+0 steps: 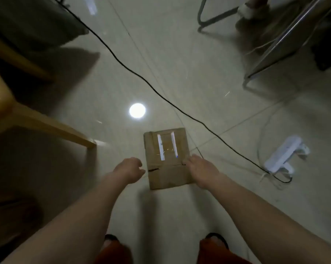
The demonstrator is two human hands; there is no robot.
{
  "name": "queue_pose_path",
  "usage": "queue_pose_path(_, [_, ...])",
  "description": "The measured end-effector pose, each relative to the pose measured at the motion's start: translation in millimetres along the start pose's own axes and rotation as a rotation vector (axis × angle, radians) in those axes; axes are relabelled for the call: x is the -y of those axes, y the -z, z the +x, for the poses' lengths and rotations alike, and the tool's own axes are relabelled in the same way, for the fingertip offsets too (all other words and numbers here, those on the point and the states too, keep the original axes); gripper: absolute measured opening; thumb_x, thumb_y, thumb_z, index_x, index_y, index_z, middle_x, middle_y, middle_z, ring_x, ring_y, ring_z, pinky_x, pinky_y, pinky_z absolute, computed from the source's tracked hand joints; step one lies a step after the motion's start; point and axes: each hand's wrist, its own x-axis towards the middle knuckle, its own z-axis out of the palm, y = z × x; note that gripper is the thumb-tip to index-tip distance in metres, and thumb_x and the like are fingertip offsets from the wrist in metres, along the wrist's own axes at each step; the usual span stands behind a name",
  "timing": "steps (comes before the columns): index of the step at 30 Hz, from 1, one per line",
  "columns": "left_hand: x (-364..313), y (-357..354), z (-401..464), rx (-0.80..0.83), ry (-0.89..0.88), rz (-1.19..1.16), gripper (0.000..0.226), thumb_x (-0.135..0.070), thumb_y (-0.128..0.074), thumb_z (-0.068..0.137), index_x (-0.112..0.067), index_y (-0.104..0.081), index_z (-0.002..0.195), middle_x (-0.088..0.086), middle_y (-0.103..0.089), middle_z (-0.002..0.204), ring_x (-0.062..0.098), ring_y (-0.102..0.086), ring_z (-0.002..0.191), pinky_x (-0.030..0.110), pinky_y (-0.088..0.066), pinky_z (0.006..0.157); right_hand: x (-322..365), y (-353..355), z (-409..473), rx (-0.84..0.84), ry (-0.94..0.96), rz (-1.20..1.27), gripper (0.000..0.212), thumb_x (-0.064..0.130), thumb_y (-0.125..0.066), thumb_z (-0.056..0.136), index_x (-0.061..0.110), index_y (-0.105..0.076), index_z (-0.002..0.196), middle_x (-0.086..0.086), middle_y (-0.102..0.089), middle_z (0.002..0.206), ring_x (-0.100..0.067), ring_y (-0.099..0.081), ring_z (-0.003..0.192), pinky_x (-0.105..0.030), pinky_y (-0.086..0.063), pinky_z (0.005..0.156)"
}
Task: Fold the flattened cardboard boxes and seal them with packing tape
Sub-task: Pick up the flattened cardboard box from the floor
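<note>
A flattened brown cardboard box (167, 159) lies on the glossy tiled floor, with two white strips of old tape on its upper half. My right hand (198, 168) is at the box's right edge, fingers curled over that edge at the fold line. My left hand (129, 169) hovers just left of the box with its fingers curled, holding nothing; whether it touches the cardboard is unclear. No packing tape roll shows in the view.
A black cable (141, 77) runs diagonally across the floor behind the box. A white power strip (283, 156) lies at the right. A wooden chair leg (52, 128) stands at the left, metal furniture legs (286, 40) at the far right. My feet (216, 242) are at the bottom.
</note>
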Motion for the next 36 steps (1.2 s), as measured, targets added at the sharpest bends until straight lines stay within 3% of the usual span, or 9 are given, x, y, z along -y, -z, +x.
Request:
queue_pose_path(8, [0,-98,80,0.034,0.218,-0.283,0.04,-0.028,-0.054,0.093,-0.008,-0.047,0.128,0.013,-0.054,0.13,0.029,-0.054,0.114,0.029,-0.04,0.079,-25,-96,72,0.053,-0.02,-0.118,0.08,0.018,-0.048,0.095,0.025,0.007,0.152,-0.008,0.018,0.159,-0.034,0.01,0.146,-0.048,-0.021,0.116])
queue_pose_path(14, [-12,-142,93,-0.026,0.498,-1.01,0.054,-0.023,-0.072,0.083,0.004,-0.049,0.123,0.022,-0.057,0.125,0.038,-0.058,0.109,0.044,-0.053,0.09,-32,-123,84,0.126,-0.066,-0.077,0.107,0.034,-0.068,0.084,0.026,0.016,0.15,-0.007,0.02,0.158,-0.034,0.005,0.147,-0.047,-0.032,0.111])
queue_pose_path(17, [-17,-144,93,0.063,0.453,-1.299,0.023,-0.014,-0.072,0.085,-0.001,-0.063,0.101,0.019,-0.065,0.111,0.034,-0.063,0.097,0.044,-0.055,0.083,-31,-123,86,0.113,-0.083,-0.074,0.114,0.035,-0.073,0.08,0.026,0.016,0.15,-0.007,0.019,0.158,-0.035,0.003,0.146,-0.047,-0.035,0.109])
queue_pose_path(23, [-28,-82,40,0.228,0.308,-1.494,0.024,-0.008,-0.059,0.094,-0.002,-0.058,0.117,0.013,-0.065,0.101,0.025,-0.063,0.09,0.041,-0.055,0.08,-18,-85,49,-0.047,-0.082,-0.072,0.087,0.014,-0.056,0.091,0.021,0.005,0.152,-0.004,0.0,0.16,-0.029,-0.009,0.146,-0.047,-0.023,0.114])
queue_pose_path(27, [-36,-14,-40,0.184,0.327,-1.384,0.028,-0.008,-0.055,0.096,0.003,-0.053,0.122,0.018,-0.063,0.097,0.027,-0.062,0.081,0.036,-0.054,0.07,5,-14,-13,-0.189,0.041,0.035,0.057,0.005,-0.047,0.09,0.016,-0.032,0.144,-0.009,-0.042,0.142,-0.026,-0.043,0.126,-0.034,-0.037,0.096])
queue_pose_path(29, [-44,23,-87,0.091,0.381,-1.111,0.036,-0.013,-0.062,0.092,0.005,-0.052,0.122,0.017,-0.061,0.094,0.026,-0.061,0.078,0.035,-0.055,0.06,19,30,-50,-0.19,0.048,0.049,0.045,0.007,-0.045,0.09,0.018,-0.043,0.134,-0.01,-0.055,0.125,-0.03,-0.054,0.11,-0.036,-0.042,0.084])
queue_pose_path(31, [-54,62,-133,-0.116,0.384,-0.687,0.055,-0.028,-0.069,0.087,0.004,-0.048,0.127,0.02,-0.059,0.115,0.033,-0.06,0.099,0.036,-0.054,0.077,29,78,-90,-0.177,0.06,0.044,0.042,0.007,-0.043,0.091,0.019,-0.045,0.131,-0.012,-0.059,0.118,-0.031,-0.057,0.105,-0.035,-0.042,0.079])
queue_pose_path(33, [-72,108,-185,-0.287,0.208,-0.537,0.064,-0.043,-0.061,0.091,-0.002,-0.044,0.136,0.018,-0.053,0.134,0.034,-0.052,0.12,0.039,-0.045,0.099,37,131,-132,-0.188,0.068,0.047,0.045,0.005,-0.041,0.09,0.02,-0.047,0.132,-0.011,-0.061,0.115,-0.031,-0.058,0.103,-0.033,-0.039,0.073])
queue_pose_path(36, [-115,177,-271,-0.172,-0.192,-0.411,0.054,-0.057,-0.042,0.095,-0.017,-0.056,0.127,0.006,-0.062,0.126,0.023,-0.056,0.113,0.042,-0.04,0.104,45,214,-200,-0.23,0.044,0.04,0.047,0.002,-0.042,0.09,0.018,-0.047,0.133,-0.011,-0.062,0.116,-0.031,-0.06,0.103,-0.031,-0.038,0.071])
